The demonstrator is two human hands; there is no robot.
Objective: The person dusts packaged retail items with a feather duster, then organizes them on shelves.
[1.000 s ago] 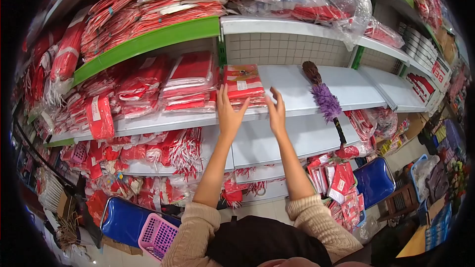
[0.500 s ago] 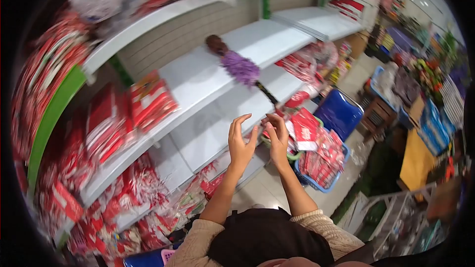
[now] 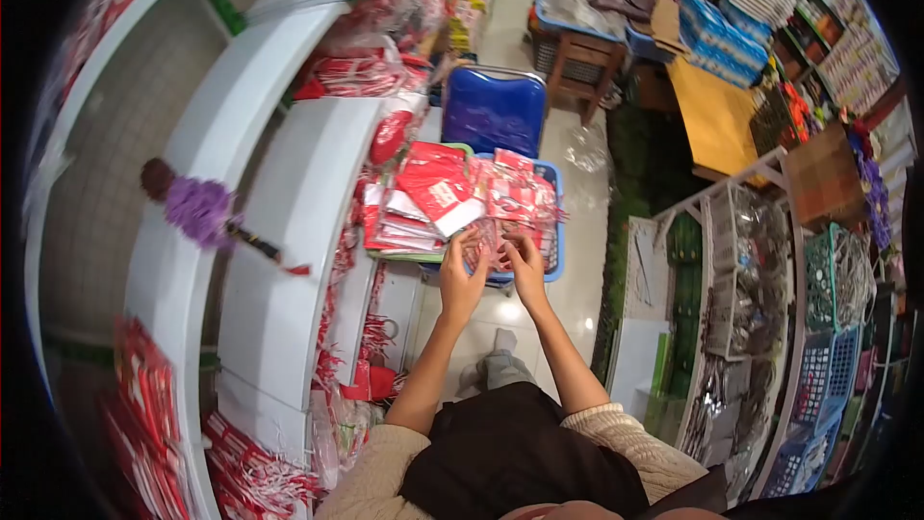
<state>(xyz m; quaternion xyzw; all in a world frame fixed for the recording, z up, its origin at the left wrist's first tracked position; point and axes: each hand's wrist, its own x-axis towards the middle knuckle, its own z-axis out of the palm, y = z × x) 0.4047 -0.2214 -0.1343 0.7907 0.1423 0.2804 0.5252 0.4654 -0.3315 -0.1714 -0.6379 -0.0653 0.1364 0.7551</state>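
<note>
My left hand [image 3: 463, 281] is over the front edge of the baskets, fingers curved and apart, with nothing visible in it. Close beside it, my right hand [image 3: 526, 270] has its fingers bent and spread the same way. Whether the fingertips touch the goods beneath cannot be told. Just beyond the hands, clear-wrapped red and pink packets [image 3: 520, 191] lie in a blue plastic basket [image 3: 555, 265]. To its left, a red-and-white packet [image 3: 438, 185] tops a stack in a green-rimmed basket [image 3: 404, 256].
A blue chair back [image 3: 494, 112] stands behind the baskets. A purple duster [image 3: 199, 212] rests on the white shelf [image 3: 279, 202] at left, with red packets [image 3: 149, 404] nearer me. At right are wire racks [image 3: 729, 274] and a yellow board [image 3: 717, 116].
My view has swung right, from the shelves to the baskets. Both hands have moved from in front of the shelves to above the basket goods, still with fingers apart.
</note>
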